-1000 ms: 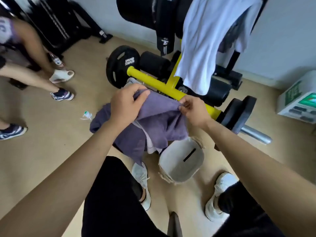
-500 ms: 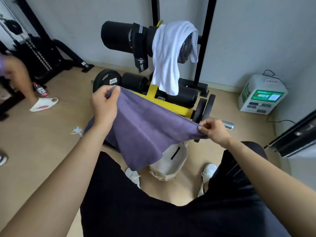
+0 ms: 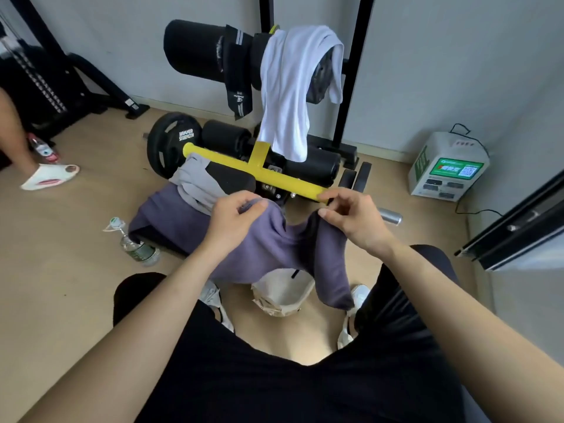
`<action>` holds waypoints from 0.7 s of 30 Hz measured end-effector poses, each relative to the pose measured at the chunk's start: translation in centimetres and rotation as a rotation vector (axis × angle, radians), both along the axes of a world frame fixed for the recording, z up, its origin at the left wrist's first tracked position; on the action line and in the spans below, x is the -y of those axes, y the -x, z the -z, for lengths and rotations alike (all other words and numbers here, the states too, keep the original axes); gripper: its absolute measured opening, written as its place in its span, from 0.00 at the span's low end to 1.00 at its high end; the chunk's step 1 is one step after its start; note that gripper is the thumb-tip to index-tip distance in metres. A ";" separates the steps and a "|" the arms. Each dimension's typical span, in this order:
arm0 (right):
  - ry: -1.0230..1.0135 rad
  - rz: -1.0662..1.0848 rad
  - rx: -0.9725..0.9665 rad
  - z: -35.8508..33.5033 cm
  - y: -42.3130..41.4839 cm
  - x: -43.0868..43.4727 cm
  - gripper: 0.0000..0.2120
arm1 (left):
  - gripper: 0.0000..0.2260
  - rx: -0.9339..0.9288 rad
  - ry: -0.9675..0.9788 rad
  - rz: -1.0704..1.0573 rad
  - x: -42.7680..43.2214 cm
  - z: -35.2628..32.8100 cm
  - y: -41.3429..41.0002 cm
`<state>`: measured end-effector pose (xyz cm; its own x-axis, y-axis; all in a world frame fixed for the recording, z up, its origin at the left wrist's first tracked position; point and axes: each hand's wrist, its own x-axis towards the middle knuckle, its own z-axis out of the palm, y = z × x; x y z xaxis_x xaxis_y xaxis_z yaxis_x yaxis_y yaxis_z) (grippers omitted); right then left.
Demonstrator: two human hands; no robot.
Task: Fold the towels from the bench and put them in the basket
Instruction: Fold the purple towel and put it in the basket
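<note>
A: Grips?
B: Your left grip (image 3: 235,218) clutches the purple towel (image 3: 268,248) at its top edge; your right grip (image 3: 351,221) pinches the other end.
A: Towel where?
B: Sagging between them, above the basket (image 3: 283,296), in front of the table (image 3: 232,178).

a gym: a black weight plate (image 3: 171,141) on a yellow-barred machine (image 3: 259,174), padded rollers (image 3: 195,50), a cable weight stack (image 3: 36,83).

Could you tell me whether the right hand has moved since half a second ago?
Yes. The right hand moved left, from beside the steel sleeve to the end of the yellow bar.
</note>
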<state>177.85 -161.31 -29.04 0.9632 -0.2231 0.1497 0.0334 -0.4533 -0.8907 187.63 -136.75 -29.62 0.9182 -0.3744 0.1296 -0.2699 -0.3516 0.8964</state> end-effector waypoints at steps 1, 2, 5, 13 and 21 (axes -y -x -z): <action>0.002 -0.045 -0.002 -0.1 -0.3 -0.7 0.11 | 0.03 -0.002 0.006 0.036 0.5 0.4 0.4; -0.003 -0.089 -0.017 -0.1 -0.5 -1.3 0.13 | 0.03 -0.012 0.008 0.076 0.9 0.7 0.9; -0.029 -0.229 -0.069 1.0 -1.2 -2.2 0.16 | 0.03 -0.048 0.010 0.192 1.9 1.9 1.8; -0.125 -0.257 -0.179 6.6 -1.7 -1.5 0.03 | 0.05 -0.168 -0.083 0.226 1.9 5.7 2.5; -0.159 -0.041 -0.238 11.6 -2.6 0.1 0.04 | 0.05 -0.369 -0.273 0.189 -1.3 10.2 2.2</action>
<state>180.45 -161.43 -40.63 0.9758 -0.1862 -0.1151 -0.1695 -0.3101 -0.9355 185.46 -135.45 -39.79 0.7971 -0.5140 -0.3170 -0.0341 -0.5624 0.8262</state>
